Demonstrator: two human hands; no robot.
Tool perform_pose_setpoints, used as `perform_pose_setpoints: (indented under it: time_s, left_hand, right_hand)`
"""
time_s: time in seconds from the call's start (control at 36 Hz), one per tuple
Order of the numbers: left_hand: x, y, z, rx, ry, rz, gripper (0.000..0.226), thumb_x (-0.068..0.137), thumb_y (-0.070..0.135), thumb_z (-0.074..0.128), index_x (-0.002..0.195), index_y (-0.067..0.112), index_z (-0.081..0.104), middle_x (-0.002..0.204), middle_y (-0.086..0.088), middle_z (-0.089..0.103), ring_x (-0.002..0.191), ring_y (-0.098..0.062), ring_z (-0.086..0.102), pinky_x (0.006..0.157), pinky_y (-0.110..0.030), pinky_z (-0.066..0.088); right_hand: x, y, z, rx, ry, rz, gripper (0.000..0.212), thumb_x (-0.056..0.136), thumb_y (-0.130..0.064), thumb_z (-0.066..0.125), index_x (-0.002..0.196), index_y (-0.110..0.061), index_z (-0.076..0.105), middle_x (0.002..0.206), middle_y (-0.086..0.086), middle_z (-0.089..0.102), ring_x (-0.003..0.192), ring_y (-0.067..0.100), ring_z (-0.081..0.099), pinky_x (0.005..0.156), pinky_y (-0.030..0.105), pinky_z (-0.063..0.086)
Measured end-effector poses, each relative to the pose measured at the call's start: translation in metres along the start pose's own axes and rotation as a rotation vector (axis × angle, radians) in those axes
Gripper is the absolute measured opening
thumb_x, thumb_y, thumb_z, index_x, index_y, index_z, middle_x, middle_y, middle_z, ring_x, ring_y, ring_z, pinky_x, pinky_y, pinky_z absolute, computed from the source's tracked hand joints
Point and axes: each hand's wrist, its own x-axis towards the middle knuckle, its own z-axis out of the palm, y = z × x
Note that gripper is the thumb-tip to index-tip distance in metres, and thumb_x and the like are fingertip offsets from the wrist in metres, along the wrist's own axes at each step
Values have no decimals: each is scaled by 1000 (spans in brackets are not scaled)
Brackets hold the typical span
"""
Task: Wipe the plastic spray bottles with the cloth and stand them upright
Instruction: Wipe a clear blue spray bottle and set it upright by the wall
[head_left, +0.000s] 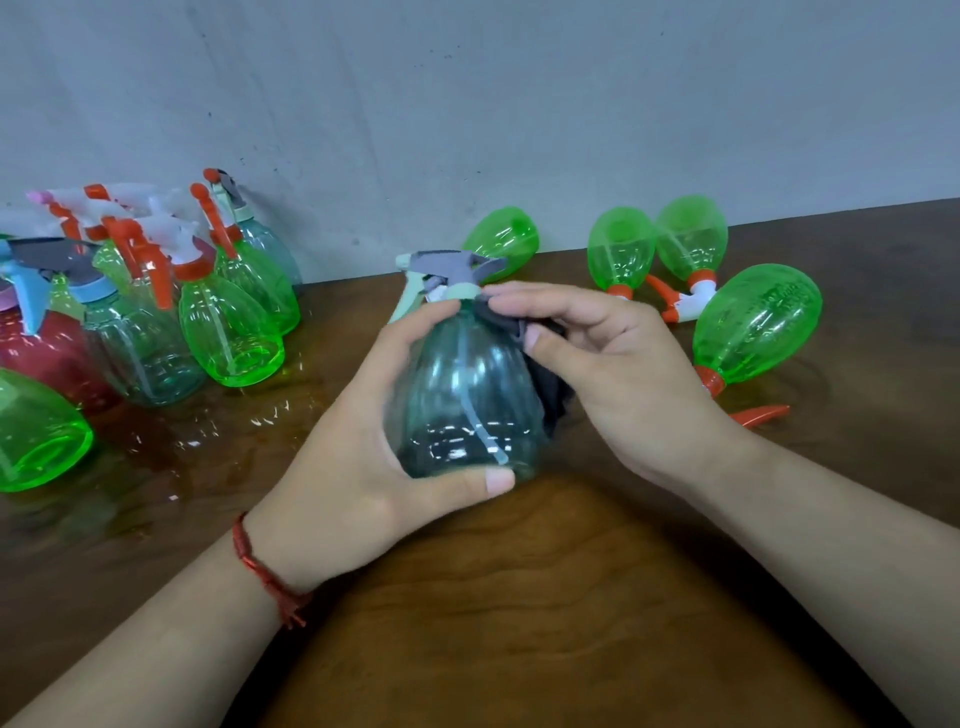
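Observation:
My left hand (363, 447) grips a clear teal spray bottle (462, 395) with a grey and mint trigger head, held over the middle of the table. My right hand (613, 364) pinches a dark grey cloth (545, 379) against the bottle's right shoulder, just below the neck. Most of the cloth is hidden behind the bottle and my fingers. Several green bottles with orange collars lie on their sides at the right, one of them (753, 327) closest to my right hand. A cluster of upright bottles (228, 322) stands at the left.
The brown wooden table (519, 597) meets a grey wall (467, 104) at the back. One green bottle (36, 436) sits at the far left edge. A loose orange trigger piece (763, 414) lies by my right wrist.

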Motion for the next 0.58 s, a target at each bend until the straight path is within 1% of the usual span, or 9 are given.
perform_pose_setpoints:
  time_s: [0.06,0.14,0.19,0.25,0.31,0.36,0.44,0.53,0.58]
  left_hand:
    - [-1,2,1,-120,-28,4,106,72,5,90,162,16,33,156,0,54,141,-24,59,111,-37,53]
    - [1,1,-1,-72,-74,-13,111,74,6,94,163,20,30,157,9,52,142,-20,58,113,-33,51]
    - [2,-1,-4,45,-93,-21,114,72,14,97,163,27,30,156,15,52,141,-16,59,114,-32,51]
    - [3,-3,-8,191,-89,-5,115,69,23,100,162,32,32,154,20,51,141,-12,58,116,-32,49]
    - [4,-6,-9,329,-81,17,116,68,28,101,162,30,33,156,18,49,143,-11,55,120,-35,46]
    - [4,-9,-8,411,-75,38,117,69,34,102,164,28,33,160,14,47,147,-11,50,123,-39,42]
    - [4,-13,-6,439,-3,33,116,69,43,100,164,33,34,160,17,45,148,-7,47,124,-39,41]
    - [6,-17,-8,407,147,-32,113,67,48,99,161,37,37,155,13,51,142,-8,52,121,-40,44]
    - [7,-17,-10,390,238,-82,113,65,51,98,159,38,37,152,10,54,137,-7,56,118,-36,47]
  right_hand:
    - [0,-1,0,147,24,24,32,101,11,58,117,-10,76,133,7,74,134,19,63,120,40,44]
    - [-2,-1,0,183,24,18,34,100,13,56,115,-10,76,133,8,74,135,22,63,120,42,44]
    - [-1,-2,0,142,28,16,35,100,16,56,113,-8,76,131,8,74,132,20,65,117,39,47]
    - [-1,-2,-1,44,10,-6,35,99,17,56,112,-8,77,128,5,76,129,17,66,112,34,51]
    - [-3,-2,1,-109,-37,-59,38,98,18,56,113,-9,78,126,4,76,128,16,66,110,30,50]
    - [-5,0,2,-208,-75,-90,39,98,19,56,114,-9,78,126,2,75,128,16,66,110,28,50]
    - [-8,-1,3,-296,-109,-123,39,98,17,57,114,-10,80,127,-2,74,129,18,65,111,34,51]
    - [-11,-3,5,-420,-149,-182,39,96,16,61,111,-12,83,125,-6,76,126,17,67,110,39,52]
    - [-12,-4,7,-505,-186,-244,39,95,15,64,111,-15,84,124,-8,76,123,14,67,109,39,52]
